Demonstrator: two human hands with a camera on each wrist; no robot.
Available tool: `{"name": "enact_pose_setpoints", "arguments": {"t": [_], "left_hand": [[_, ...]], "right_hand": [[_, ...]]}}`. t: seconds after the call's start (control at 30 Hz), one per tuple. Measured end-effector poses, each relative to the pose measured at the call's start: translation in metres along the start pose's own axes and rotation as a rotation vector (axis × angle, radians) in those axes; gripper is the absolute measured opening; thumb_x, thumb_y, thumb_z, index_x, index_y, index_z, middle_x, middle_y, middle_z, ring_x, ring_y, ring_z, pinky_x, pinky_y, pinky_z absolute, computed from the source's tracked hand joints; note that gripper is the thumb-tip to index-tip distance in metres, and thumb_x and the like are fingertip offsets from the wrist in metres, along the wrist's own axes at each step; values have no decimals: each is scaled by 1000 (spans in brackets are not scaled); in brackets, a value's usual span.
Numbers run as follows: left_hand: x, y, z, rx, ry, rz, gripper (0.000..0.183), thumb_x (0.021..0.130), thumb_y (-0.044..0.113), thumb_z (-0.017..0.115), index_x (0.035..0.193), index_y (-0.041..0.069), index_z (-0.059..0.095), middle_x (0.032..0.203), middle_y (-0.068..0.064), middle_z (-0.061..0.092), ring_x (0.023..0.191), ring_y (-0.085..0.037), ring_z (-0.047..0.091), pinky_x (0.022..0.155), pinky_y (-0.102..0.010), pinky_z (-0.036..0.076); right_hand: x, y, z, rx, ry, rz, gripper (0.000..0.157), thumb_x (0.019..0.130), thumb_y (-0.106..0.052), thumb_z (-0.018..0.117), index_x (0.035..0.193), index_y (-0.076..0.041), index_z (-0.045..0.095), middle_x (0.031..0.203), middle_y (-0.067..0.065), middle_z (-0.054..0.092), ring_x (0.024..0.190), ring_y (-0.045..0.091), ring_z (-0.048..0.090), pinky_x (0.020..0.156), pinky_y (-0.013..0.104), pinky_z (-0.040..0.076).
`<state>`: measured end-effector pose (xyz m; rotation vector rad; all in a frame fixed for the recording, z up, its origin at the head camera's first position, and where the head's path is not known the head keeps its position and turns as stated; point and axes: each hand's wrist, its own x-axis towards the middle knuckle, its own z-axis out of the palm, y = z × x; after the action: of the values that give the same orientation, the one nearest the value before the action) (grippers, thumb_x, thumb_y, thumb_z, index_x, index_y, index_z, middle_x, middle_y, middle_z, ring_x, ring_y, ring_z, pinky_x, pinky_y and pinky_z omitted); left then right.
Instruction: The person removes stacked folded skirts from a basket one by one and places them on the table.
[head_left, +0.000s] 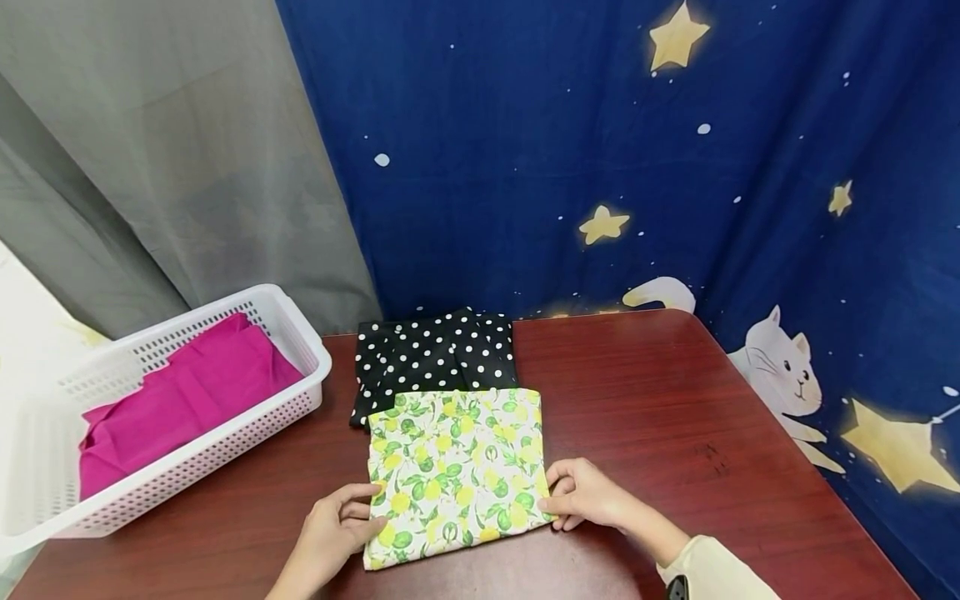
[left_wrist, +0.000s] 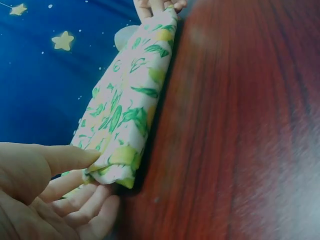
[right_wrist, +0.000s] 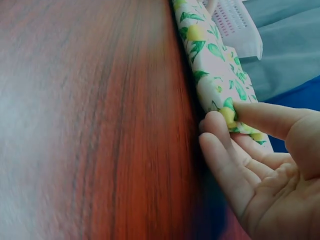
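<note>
A folded white cloth (head_left: 457, 471) with a lemon and leaf print lies at the front middle of the table. My left hand (head_left: 330, 533) pinches its left side near the front corner, thumb on top and fingers beneath, as the left wrist view shows. On the opposite side my right hand (head_left: 588, 497) pinches the right edge between thumb and fingers. In the right wrist view the lemon-print cloth (right_wrist: 215, 75) has its near edge close over the tabletop. Behind it, a folded black polka-dot cloth (head_left: 435, 354) is partly covered by the lemon-print one.
At the left stands a white plastic basket (head_left: 303, 392) with a folded magenta cloth (head_left: 195, 392) inside. The reddish-brown table (head_left: 675, 400) reaches back to a blue starry curtain (head_left: 525, 125) and a grey curtain (head_left: 187, 150).
</note>
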<state>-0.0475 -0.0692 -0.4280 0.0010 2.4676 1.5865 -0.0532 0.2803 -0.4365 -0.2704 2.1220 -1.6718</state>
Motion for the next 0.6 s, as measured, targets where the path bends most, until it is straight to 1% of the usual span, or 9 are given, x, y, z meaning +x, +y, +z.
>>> {"name": "enact_pose_setpoints", "arguments": {"t": [0.1,0.2,0.37,0.47,0.53,0.6], "left_hand": [[2,1,-5,77,-29,16,43,74,9,74,112,-2,60,76,-6,64,64,-17,60,53,-27,49],[1,3,-9,123,-55,40,40,75,10,74,111,-1,60,73,-4,62,61,-16,58,50,-28,48],[2,3,-16,122,-96,58,38,77,10,72,111,-2,60,75,-5,64,62,-18,59,49,-30,48],[3,3,-20,113,-123,45,38,78,11,71,111,-4,59,77,-5,65,64,-19,60,50,-31,49],[2,4,-23,105,-126,34,38,79,11,70,112,-5,59,78,-6,65,65,-20,61,51,-31,50],[1,5,-25,105,-113,25,38,79,11,70,112,-5,58,78,-7,65,66,-21,61,51,-32,50]], "right_hand": [[0,-1,-3,-14,-20,17,20,81,-7,67,90,4,53,64,8,61,57,25,63,49,33,52],[1,-3,-6,-38,-45,25,20,82,-9,67,90,4,55,65,10,62,58,27,64,50,34,52],[2,-8,-14,-82,-63,32,20,82,-10,66,92,6,59,70,12,64,62,28,65,52,34,52],[3,-12,-20,-104,-49,25,21,83,-10,66,94,7,60,73,13,65,64,27,65,55,36,53],[3,-16,-25,-108,-39,17,21,83,-9,65,95,8,61,74,14,66,66,27,65,57,37,53],[3,-19,-29,-114,-30,1,22,83,-9,65,95,9,60,75,14,66,66,27,65,59,39,53]]}}
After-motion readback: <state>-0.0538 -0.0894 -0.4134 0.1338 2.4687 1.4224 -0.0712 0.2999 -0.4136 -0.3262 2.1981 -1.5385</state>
